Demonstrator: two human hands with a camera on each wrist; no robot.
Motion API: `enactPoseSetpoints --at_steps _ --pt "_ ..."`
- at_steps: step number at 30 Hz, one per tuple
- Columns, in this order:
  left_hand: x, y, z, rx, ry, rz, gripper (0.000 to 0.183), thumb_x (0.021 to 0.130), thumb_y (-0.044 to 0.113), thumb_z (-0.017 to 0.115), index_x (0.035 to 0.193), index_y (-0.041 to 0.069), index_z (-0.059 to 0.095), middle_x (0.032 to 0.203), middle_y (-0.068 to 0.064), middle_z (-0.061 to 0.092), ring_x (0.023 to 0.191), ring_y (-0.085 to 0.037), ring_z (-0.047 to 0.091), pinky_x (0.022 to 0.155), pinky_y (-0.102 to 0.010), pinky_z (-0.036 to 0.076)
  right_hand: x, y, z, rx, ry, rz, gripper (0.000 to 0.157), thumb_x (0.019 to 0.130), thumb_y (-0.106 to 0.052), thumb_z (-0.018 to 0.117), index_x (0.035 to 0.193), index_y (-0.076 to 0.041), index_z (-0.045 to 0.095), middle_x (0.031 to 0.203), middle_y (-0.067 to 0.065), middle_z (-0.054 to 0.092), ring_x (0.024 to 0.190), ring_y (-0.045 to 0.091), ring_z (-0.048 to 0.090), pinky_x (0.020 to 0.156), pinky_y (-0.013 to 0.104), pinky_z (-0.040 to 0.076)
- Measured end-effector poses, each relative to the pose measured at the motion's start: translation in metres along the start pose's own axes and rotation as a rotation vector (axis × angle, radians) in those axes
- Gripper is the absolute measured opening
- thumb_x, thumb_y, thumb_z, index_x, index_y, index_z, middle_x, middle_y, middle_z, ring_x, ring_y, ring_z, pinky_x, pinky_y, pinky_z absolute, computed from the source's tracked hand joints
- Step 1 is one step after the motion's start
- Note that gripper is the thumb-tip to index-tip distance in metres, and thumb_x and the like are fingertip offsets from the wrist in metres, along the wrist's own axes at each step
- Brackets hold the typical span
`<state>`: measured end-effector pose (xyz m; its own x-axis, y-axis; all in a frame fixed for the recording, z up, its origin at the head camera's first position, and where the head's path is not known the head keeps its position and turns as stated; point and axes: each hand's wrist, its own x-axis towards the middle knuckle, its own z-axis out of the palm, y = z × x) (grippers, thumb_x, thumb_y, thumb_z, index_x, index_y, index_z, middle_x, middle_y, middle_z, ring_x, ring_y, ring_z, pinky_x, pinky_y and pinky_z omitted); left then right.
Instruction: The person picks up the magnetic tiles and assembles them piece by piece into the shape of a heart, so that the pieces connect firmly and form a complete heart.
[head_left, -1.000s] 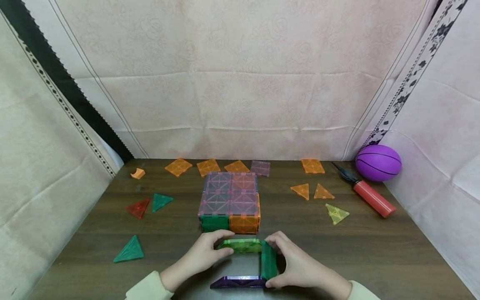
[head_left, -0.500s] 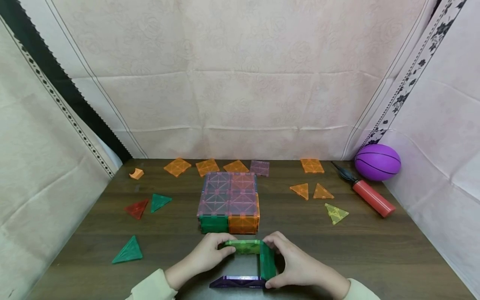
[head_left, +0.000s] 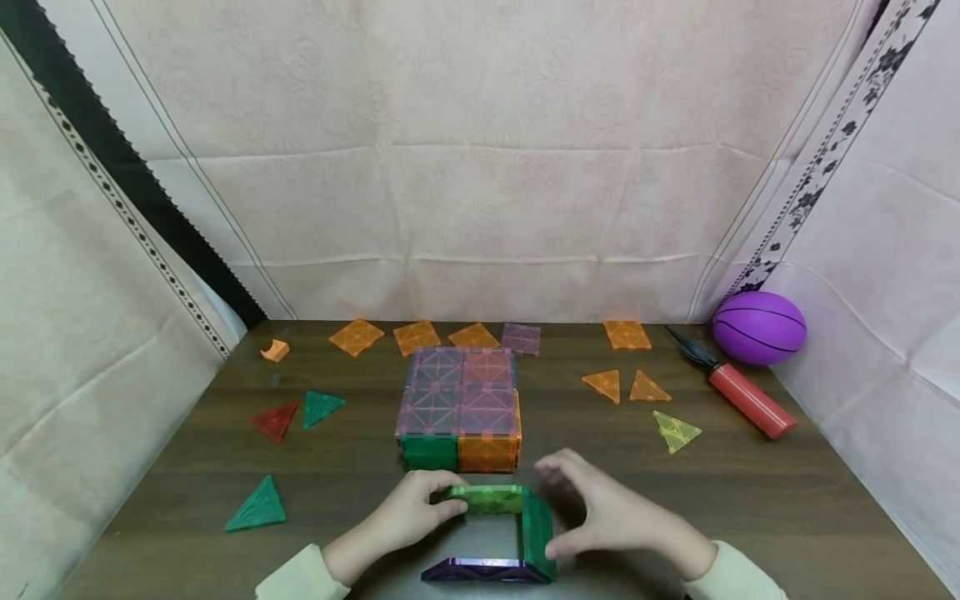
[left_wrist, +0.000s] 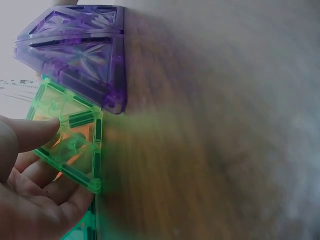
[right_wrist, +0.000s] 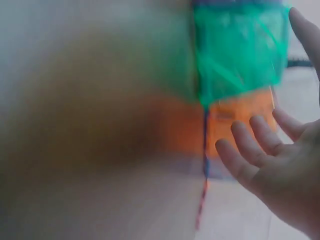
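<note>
Left hand point(head_left: 412, 506) pinches the light green tile point(head_left: 491, 498); right hand point(head_left: 618, 521) is loose, gripping nothing, beside the dark green tile point(head_left: 536, 529). Wall-joining, I'd guess; next calls for steady corners.

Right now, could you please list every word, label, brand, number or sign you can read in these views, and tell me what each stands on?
None: no readable text shows in any view.
Light green tile and purple tile: moulded patterns only.
Purple ball: dark lines only.
Small mark low on the left cloth: too small to make out.
</note>
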<state>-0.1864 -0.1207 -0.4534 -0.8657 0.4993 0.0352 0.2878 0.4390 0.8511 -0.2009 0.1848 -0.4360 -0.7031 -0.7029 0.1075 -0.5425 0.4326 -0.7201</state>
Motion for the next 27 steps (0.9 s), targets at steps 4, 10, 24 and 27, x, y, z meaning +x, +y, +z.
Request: enactPoseSetpoints --at_steps 4,10,24,27 --pt "-0.001 -0.002 -0.002 0.003 0.005 -0.003 0.018 0.091 0.018 0.066 0.107 0.011 0.071 0.112 -0.004 0.069 0.109 -0.029 0.061 0.091 -0.049 0.049 0.011 0.018 -0.030 -0.101 0.154 0.038 0.079 0.072 -0.045 0.082 0.133 -0.010 0.046 0.126 0.010 0.053 0.113 0.024 0.053 0.094 0.043 0.047" --pt "-0.004 -0.003 -0.004 0.007 0.012 -0.028 0.020 0.091 0.019 0.067 0.107 0.009 0.071 0.113 -0.007 0.068 0.109 -0.030 0.060 0.089 -0.044 0.050 0.034 0.060 -0.079 -0.170 0.369 0.213 0.072 0.080 -0.040 0.078 0.133 -0.002 0.048 0.127 0.019 0.051 0.115 0.037 0.050 0.096 0.055 0.042" --pt "-0.006 -0.006 -0.004 -0.015 0.021 -0.015 0.017 0.090 0.017 0.068 0.104 0.009 0.072 0.104 -0.004 0.069 0.091 -0.008 0.060 0.076 -0.025 0.049 0.074 0.138 -0.138 -0.085 0.481 0.536 0.089 0.089 -0.055 0.061 0.146 0.004 0.028 0.146 0.028 0.033 0.133 0.045 0.033 0.106 0.058 0.031" --pt "-0.005 -0.005 -0.004 -0.020 0.016 -0.016 0.017 0.090 0.017 0.068 0.104 0.009 0.072 0.104 -0.003 0.069 0.090 -0.007 0.059 0.076 -0.025 0.049 0.076 0.147 -0.139 -0.073 0.453 0.556 0.092 0.090 -0.055 0.060 0.149 0.004 0.021 0.150 0.029 0.028 0.135 0.046 0.029 0.107 0.059 0.029"
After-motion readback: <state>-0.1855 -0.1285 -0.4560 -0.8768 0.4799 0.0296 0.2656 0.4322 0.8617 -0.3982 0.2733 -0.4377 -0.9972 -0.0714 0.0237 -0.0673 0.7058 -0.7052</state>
